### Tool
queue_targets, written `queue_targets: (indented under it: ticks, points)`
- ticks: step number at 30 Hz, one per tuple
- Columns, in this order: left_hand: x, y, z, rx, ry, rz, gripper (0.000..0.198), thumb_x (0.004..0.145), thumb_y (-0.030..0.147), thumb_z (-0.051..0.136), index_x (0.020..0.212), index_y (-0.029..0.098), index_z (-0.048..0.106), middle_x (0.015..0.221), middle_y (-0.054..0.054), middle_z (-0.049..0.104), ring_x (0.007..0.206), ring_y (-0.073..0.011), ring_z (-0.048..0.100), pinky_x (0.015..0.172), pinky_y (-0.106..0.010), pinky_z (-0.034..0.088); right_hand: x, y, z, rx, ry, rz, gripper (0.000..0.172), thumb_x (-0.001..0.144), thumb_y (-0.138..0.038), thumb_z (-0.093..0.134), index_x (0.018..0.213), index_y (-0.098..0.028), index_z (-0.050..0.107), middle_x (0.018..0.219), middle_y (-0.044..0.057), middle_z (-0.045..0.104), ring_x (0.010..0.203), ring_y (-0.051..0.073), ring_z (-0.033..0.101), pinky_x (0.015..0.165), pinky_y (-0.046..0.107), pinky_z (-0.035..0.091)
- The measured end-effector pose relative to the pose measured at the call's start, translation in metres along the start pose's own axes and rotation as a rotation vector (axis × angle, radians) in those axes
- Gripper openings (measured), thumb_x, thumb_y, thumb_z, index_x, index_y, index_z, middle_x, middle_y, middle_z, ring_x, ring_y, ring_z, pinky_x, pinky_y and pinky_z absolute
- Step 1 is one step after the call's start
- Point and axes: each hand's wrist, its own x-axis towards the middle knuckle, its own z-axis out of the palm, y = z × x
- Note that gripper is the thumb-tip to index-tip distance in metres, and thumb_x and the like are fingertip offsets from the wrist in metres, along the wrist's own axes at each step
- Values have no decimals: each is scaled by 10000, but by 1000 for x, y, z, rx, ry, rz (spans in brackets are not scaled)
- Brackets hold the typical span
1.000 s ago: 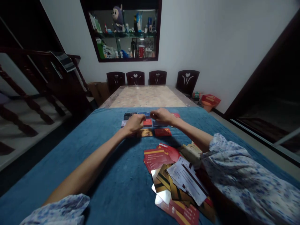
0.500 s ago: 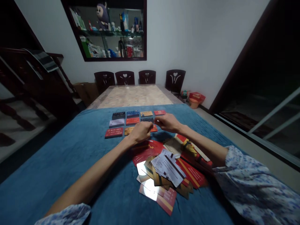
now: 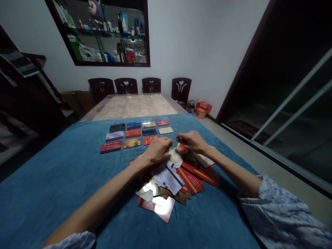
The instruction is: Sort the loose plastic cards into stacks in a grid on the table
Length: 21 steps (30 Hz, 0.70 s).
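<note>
Both hands [image 3: 158,149] [image 3: 193,141] shifted off card rows [image 3: 133,133]; card pile [image 3: 168,177] beneath fingers [image 3: 181,137]

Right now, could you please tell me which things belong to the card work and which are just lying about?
Apparently in use:
left hand
right hand
loose cards
cards in rows
blue cloth

Seemingly just lying about:
chairs
plush toy
cardboard box
orange bucket

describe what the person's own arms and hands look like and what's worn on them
The left hand and right hand are bare, with no glove or watch visible, and the forearms are uncovered. The loose white fabric right sleeve has a blotchy blue-violet print; the matching left sleeve shows only partly at the bottom edge.
</note>
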Motion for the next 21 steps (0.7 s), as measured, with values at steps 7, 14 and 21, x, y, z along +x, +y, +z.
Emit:
queue_targets:
  ticks: [7, 14, 21]
  points:
    - [12, 27, 10, 31, -43, 53, 181, 833, 126, 512, 936, 161, 656, 941, -81, 669, 892, -211, 621, 775, -300, 483, -41, 25, 2, -5, 38, 33, 274, 946, -303, 481, 941, -219, 742, 746, 62, 738, 667, 176, 637, 596, 266, 296]
    - [20, 55, 10, 68, -109, 106, 178, 831, 126, 547, 969, 154, 656, 974, -96, 669, 904, -221, 623, 761, -308, 492, -75, 47, 4, 55, 77, 50, 239, 925, -312, 517, 943, -224, 738, 781, 60, 746, 667, 171, 636, 591, 265, 325]
    - [30, 77, 18, 91, -149, 158, 123, 854, 158, 566, 932, 157, 661, 971, -100, 662, 939, -235, 619, 795, -331, 503, -96, 68, 9, 119, 101, 32, 195, 892, -244, 523, 905, -212, 716, 830, 51, 728, 676, 156, 608, 604, 258, 369]
